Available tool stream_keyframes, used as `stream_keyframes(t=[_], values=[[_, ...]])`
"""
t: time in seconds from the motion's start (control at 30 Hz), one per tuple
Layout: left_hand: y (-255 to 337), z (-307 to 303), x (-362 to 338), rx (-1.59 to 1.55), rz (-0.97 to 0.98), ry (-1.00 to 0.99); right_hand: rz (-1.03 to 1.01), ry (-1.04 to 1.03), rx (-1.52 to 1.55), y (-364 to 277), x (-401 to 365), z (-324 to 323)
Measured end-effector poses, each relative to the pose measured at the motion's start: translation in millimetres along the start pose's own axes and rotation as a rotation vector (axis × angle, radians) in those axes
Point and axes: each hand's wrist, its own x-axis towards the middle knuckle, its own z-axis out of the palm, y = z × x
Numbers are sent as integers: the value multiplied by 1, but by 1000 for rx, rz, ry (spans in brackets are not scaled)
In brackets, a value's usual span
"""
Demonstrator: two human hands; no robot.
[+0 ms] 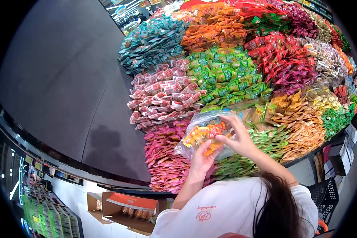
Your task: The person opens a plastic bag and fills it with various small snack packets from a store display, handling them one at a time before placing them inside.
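Both hands are together over the front of a large display of wrapped snacks. An orange snack packet (204, 134) lies in a clear plastic bag (183, 147) between them. My left hand (204, 158) has its thumb and fingers pressed at the packet's lower edge. My right hand (238, 137) comes from the other side, its thumb at the packet and its fingers curled at the bag's rim. Beneath the bag are pink packets (166, 154) on one side and light green packets (265, 144) on the other.
Green packets (226, 73), red-and-white packets (162, 93) and teal packets (152, 41) are heaped beyond the hands. A dark flat panel (63, 79) borders the display on the left. Open cardboard boxes (133, 210) stand below; a black basket (325, 200) is at lower right.
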Motion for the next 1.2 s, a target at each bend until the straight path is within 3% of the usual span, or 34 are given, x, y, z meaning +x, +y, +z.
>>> stream_keyframes(t=[0.07,0.13,0.17,0.3,0.47,0.6,0.73,0.83,0.9,0.93,1.0,1.07,1.13,1.2], values=[[-1,-3,2,-27,38,-5,9,-15,-21,1,-4,1],[-2,2,-1,-60,52,9,162,-77,61,-3,-5,0],[-2,2,-3,-43,43,2,56,-40,-69,8,-5,3],[-1,0,-6,24,26,38,-38,-42,-65,12,-6,5],[1,-5,-6,-39,3,-5,149,-141,96,6,-8,4],[5,1,-11,-79,19,-100,144,-147,84,12,-8,4],[5,3,-14,-68,27,55,-4,-64,-44,5,-7,4],[5,4,-14,-69,35,47,-109,9,-11,11,-7,4],[5,2,-14,-71,25,43,-17,-195,31,17,-8,-1],[5,0,-14,-71,14,38,-14,-192,34,16,-8,-1],[6,-2,-15,-52,21,80,274,-211,356,13,-8,-1],[5,-8,-14,-37,27,120,268,-189,369,15,-9,2],[5,-13,-10,-331,4,-24,224,-86,382,19,-10,4],[6,-4,-14,-307,8,-42,197,-49,425,21,-10,2]])
